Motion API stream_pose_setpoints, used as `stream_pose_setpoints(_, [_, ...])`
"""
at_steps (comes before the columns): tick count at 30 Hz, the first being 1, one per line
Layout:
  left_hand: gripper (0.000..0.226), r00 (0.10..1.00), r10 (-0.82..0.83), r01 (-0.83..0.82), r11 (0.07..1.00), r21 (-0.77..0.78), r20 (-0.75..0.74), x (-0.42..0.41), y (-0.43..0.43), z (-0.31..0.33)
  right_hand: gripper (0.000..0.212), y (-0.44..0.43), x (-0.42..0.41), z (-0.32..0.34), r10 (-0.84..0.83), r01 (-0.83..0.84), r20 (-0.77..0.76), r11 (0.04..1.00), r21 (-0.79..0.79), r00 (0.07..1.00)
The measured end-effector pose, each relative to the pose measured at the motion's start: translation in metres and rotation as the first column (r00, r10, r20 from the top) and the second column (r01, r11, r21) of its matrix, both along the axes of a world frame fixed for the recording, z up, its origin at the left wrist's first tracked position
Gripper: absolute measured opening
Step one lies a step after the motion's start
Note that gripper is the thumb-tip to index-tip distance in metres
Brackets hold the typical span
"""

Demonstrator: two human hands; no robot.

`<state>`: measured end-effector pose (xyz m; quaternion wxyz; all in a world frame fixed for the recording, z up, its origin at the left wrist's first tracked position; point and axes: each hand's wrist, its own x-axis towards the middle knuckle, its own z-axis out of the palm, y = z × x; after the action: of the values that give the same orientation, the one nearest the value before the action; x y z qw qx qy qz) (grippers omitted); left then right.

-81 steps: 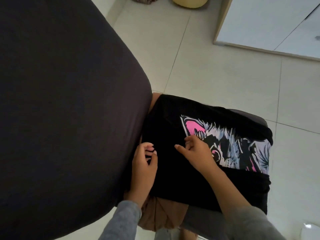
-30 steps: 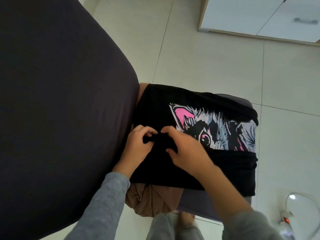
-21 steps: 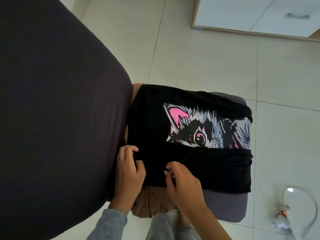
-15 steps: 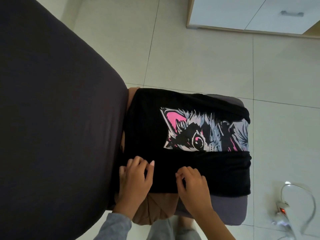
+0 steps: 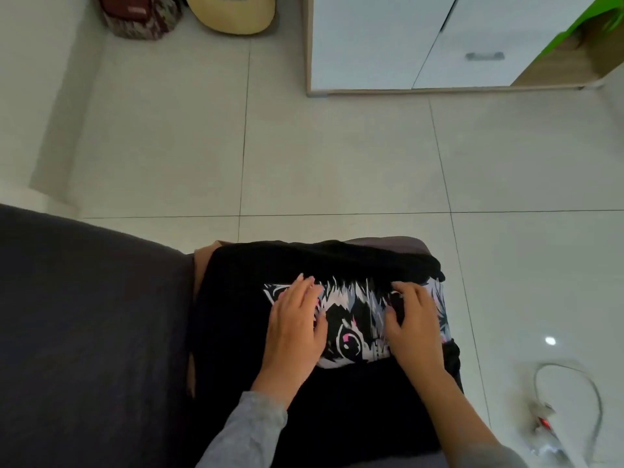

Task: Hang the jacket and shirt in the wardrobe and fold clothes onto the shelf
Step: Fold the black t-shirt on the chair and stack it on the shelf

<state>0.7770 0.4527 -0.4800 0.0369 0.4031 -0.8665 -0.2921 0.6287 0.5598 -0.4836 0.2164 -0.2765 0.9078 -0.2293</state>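
Pressing down on the folded black T-shirt (image 5: 236,315), both hands lie on its printed face. The left hand (image 5: 297,329) is flat, fingers straight and close together. The right hand (image 5: 413,327) rests alongside with fingers lightly bent, tips on the cloth. No pinch is visible.

Location: the T-shirt lies on a grey stool (image 5: 405,240), on top of a tan garment (image 5: 201,265) and just beside a dark sofa (image 5: 84,332). The wardrobe (image 5: 371,42) stands well apart across the tiled floor, doors closed.

Likely step: flattening the fold before the lift to the shelf.

Faults to expect:
- Fold opens on lifting, caused by a grip on the top layer only.
- The tan garment is dragged along or slips off the stool, since it lies loose under the T-shirt.
- The right edge of the T-shirt hangs over the stool and may sag.
- The white cable (image 5: 574,376) on the floor to the right is a trip hazard on the walk.
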Motion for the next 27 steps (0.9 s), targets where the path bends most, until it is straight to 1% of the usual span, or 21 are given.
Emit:
stream_pose_setpoints(2, [0.043,0.997,-0.053,0.054,0.999,0.006,-0.047,-0.029,-0.011,-0.002,0.041,-0.015,-0.023,0.001,-0.054,0.054,-0.017,0.998,-0.024,0.998])
stream_pose_setpoints(4, [0.045,0.991,-0.117,0.116,0.993,-0.014,-0.071,-0.055,-0.020,-0.006,0.044,-0.026,-0.041,0.001,-0.048,0.048,-0.022,0.999,-0.012,0.999])
stream_pose_setpoints(6, [0.048,0.980,-0.189,0.188,0.982,-0.020,-0.060,-0.076,-0.026,-0.011,0.043,-0.032,-0.052,-0.002,-0.035,0.036,-0.025,0.999,0.023,0.999])
stream_pose_setpoints(11, [0.055,0.957,-0.288,0.288,0.957,0.020,-0.021,-0.107,-0.031,-0.012,0.021,-0.040,-0.061,-0.006,-0.012,0.018,-0.071,0.995,0.093,0.997])
stream_pose_setpoints(14, [0.054,0.954,-0.300,0.300,0.954,0.015,-0.002,-0.115,-0.039,-0.009,0.015,-0.038,-0.062,-0.006,0.044,-0.025,-0.158,0.992,0.120,0.986])
stream_pose_setpoints(16, [0.049,0.948,-0.319,0.318,0.948,0.015,0.014,-0.120,-0.045,-0.007,0.014,-0.034,-0.061,-0.006,0.063,-0.042,-0.236,0.995,0.095,0.970])
stream_pose_setpoints(19, [0.027,0.945,-0.325,0.324,0.946,0.020,0.037,-0.122,-0.048,-0.002,0.020,-0.029,-0.059,-0.007,0.071,-0.053,-0.298,0.996,0.070,0.952])
stream_pose_setpoints(21, [0.015,0.943,-0.324,0.324,0.946,0.014,0.076,-0.119,-0.046,-0.002,0.020,-0.027,-0.058,-0.008,0.076,-0.065,-0.284,0.997,0.050,0.956])
stream_pose_setpoints(22, [0.013,0.939,-0.329,0.329,0.944,0.015,0.098,-0.117,-0.045,-0.002,0.019,-0.026,-0.057,-0.009,0.079,-0.070,-0.271,0.997,0.041,0.959])
stream_pose_setpoints(25, [0.015,0.924,-0.347,0.346,0.938,0.035,0.159,-0.111,-0.043,-0.003,0.016,-0.026,-0.057,-0.010,0.092,-0.086,-0.213,0.996,0.035,0.973])
stream_pose_setpoints(27, [0.016,0.920,-0.356,0.357,0.934,0.023,0.162,-0.109,-0.046,0.000,0.013,-0.027,-0.058,-0.008,0.087,-0.080,-0.161,0.996,0.049,0.983])
